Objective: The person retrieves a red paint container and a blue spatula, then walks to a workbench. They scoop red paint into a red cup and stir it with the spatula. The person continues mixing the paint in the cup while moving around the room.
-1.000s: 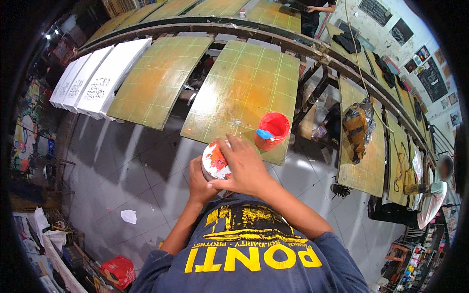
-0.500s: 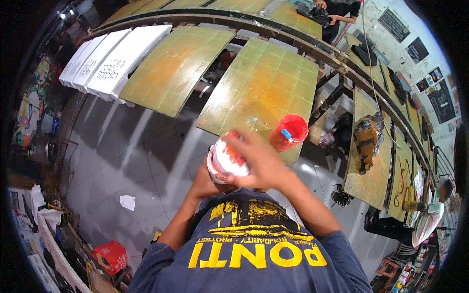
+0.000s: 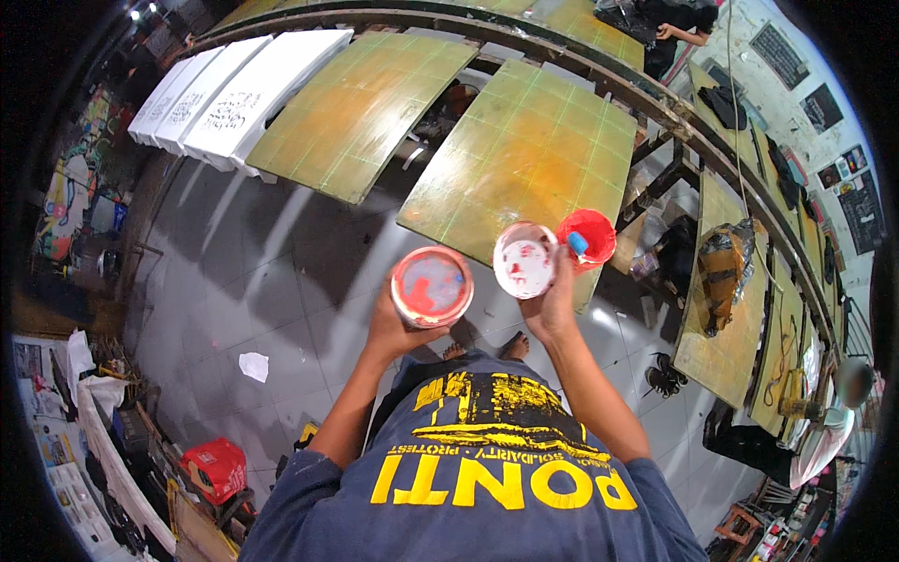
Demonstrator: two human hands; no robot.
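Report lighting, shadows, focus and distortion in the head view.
Head view: pale sheen on the gridded boards; head view: shadows and lighter streaks across the tiled floor; head view: paint tub and lid fairly sharp; head view: long rail bowed, corners black.

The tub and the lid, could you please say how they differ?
The tub shows red and grey inside; the lid is mostly white with red smears. The tub is in the left hand, the lid in the right hand. Both are round and red-stained.

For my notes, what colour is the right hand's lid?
The lid is white with red blotches: head view.
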